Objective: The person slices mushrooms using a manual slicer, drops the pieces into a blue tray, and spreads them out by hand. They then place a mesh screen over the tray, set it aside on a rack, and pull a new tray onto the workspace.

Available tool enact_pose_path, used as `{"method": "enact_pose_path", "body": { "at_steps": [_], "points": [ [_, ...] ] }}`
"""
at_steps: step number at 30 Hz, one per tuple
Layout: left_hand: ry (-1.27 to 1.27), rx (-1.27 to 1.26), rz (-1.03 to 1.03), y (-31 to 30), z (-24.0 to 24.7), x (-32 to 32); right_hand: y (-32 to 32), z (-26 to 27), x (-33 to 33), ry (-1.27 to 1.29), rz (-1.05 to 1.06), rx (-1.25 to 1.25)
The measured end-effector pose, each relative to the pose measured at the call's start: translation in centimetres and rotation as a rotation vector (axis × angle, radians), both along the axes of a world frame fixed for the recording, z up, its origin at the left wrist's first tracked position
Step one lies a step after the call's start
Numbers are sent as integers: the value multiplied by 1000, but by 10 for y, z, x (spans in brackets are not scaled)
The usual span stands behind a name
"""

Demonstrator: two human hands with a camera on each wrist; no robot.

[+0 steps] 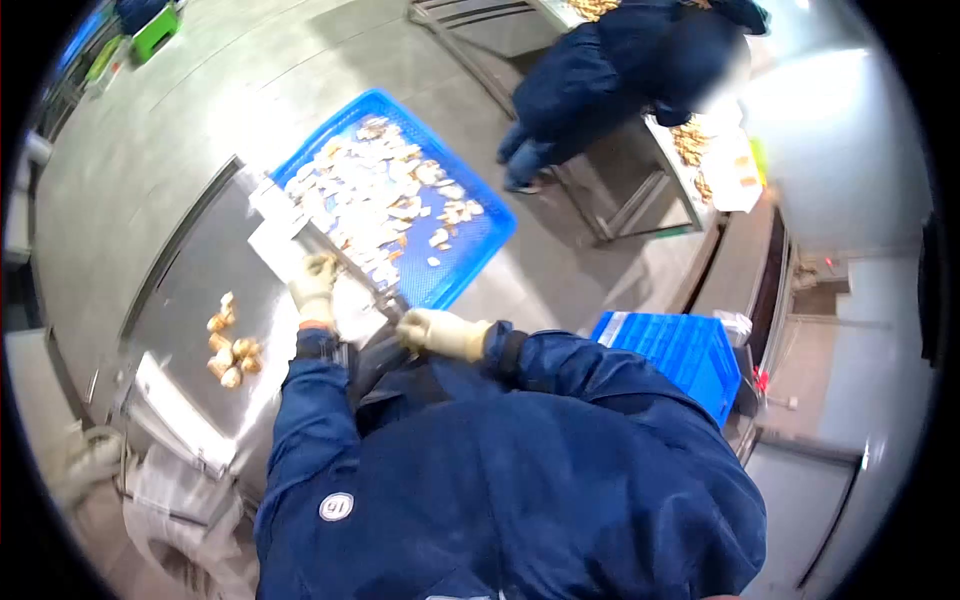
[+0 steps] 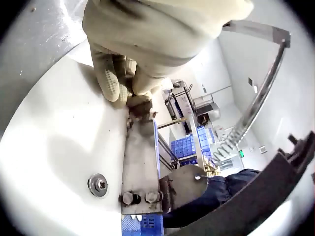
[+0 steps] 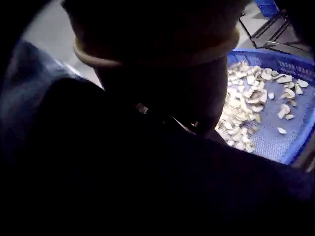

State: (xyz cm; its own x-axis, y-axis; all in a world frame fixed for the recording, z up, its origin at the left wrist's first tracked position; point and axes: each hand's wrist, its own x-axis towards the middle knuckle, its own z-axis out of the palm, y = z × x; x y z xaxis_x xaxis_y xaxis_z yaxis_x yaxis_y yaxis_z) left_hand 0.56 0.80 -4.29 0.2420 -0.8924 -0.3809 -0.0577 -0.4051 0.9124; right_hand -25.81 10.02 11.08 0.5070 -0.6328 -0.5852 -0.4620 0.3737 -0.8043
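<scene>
My gloved left hand [image 1: 315, 283] is over a white board [image 1: 275, 245] beside the cutter's metal bar [image 2: 140, 167]. In the left wrist view its fingers pinch a brownish mushroom [image 2: 140, 105], mostly hidden by the glove, right at the end of the bar. With my gloved right hand [image 1: 445, 333] I grip the handle end of the hinged cutter's dark blade [image 2: 246, 201]; the right wrist view is too dark to show these fingers. Just beyond the cutter, a blue mesh tray [image 1: 490, 235] holds many pale mushroom slices [image 1: 375, 195].
Several whole mushrooms [image 1: 235, 358] lie on the steel table [image 1: 195, 285] to the left. A spring [image 2: 229, 147] stands by the cutter. Blue crates [image 1: 670, 355] are at the right. Another person [image 1: 610, 75] bends over a table at the back.
</scene>
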Motion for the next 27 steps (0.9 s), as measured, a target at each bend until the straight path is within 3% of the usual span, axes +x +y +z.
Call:
{"method": "enact_pose_path", "body": {
  "at_steps": [1,2,3,4,6,8,9,11,13,18,20,21,22,23,26,27],
  "points": [
    [-111,-27,-21,5,17,3,4,-2,7,-170,-167,186],
    [-222,-51,-30,6,41,-8,-7,40,16,30,-59,29],
    [-261,-86,-14,6,52,-10,-13,50,20,76,-24,-59],
    [-301,-107,-19,10,59,-10,-13,58,28,-34,-188,17],
    [-339,70,-48,8,85,-15,-23,108,38,-114,-270,18],
    [-479,46,-26,8,81,-18,-23,101,38,-170,-280,138],
    [-417,78,-37,4,53,-14,-19,86,32,-85,-187,46],
    [-419,88,4,1,64,-17,1,26,13,-133,-214,55],
    [-377,93,8,1,62,-18,-2,36,19,-50,-152,5],
    [-466,19,-21,6,80,-20,-24,108,38,-195,-302,19],
    [-444,40,-1,5,84,-22,-29,117,42,-138,-299,140],
    [-327,145,3,1,87,-21,-24,104,38,-103,-262,103],
    [-434,90,-24,-1,75,-19,-14,74,29,-68,-223,65],
    [-429,69,17,-1,64,-20,2,8,11,-48,-174,-98],
    [-320,103,61,-3,57,-21,-5,-4,6,-77,-52,111],
    [-272,131,62,-3,56,-19,-8,9,9,-54,-26,79]
  ]
}}
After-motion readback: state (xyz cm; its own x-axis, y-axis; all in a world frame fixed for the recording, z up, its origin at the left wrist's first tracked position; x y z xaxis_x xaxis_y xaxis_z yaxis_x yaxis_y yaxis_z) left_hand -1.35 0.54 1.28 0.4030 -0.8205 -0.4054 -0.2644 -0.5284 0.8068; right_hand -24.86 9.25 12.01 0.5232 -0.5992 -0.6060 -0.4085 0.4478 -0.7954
